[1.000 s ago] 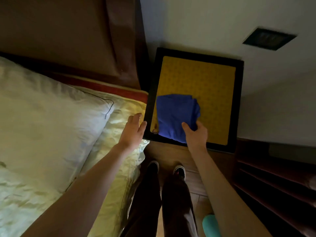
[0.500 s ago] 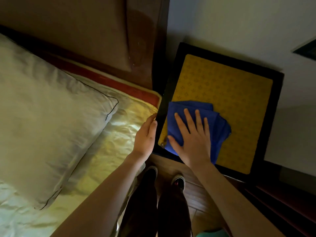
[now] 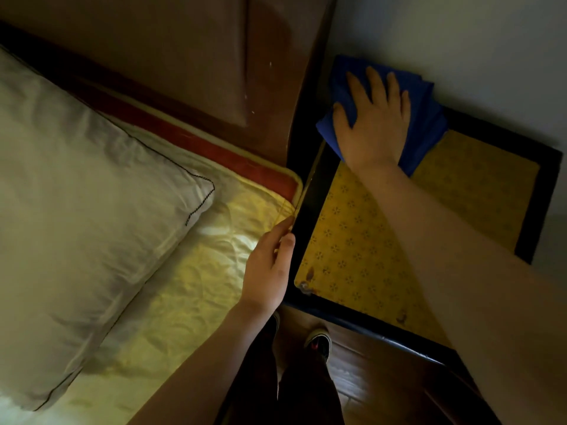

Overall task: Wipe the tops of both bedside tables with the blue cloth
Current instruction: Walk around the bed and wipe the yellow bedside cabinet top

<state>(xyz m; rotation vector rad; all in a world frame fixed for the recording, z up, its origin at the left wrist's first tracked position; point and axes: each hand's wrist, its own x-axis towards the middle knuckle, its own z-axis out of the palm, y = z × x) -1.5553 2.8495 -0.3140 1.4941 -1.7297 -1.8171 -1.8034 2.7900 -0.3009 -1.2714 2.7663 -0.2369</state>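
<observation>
The bedside table (image 3: 356, 240) has a yellow patterned top inside a black frame and stands to the right of the bed. A folded blue cloth (image 3: 426, 124) lies at the table's far left corner, against the wall. My right hand (image 3: 372, 118) presses flat on the cloth with fingers spread. My left hand (image 3: 268, 268) rests at the mattress edge beside the table's left frame, fingers loosely together and holding nothing.
A white pillow (image 3: 76, 210) lies on the yellowish mattress (image 3: 190, 286) at left. The brown headboard (image 3: 184, 56) rises behind it. A pale wall (image 3: 460, 41) backs the table. My shoes (image 3: 319, 340) stand on the wooden floor below.
My right hand has slid the blue cloth from the table's near left part to its far left corner. The view has shifted closer; my left hand stays at the mattress edge.
</observation>
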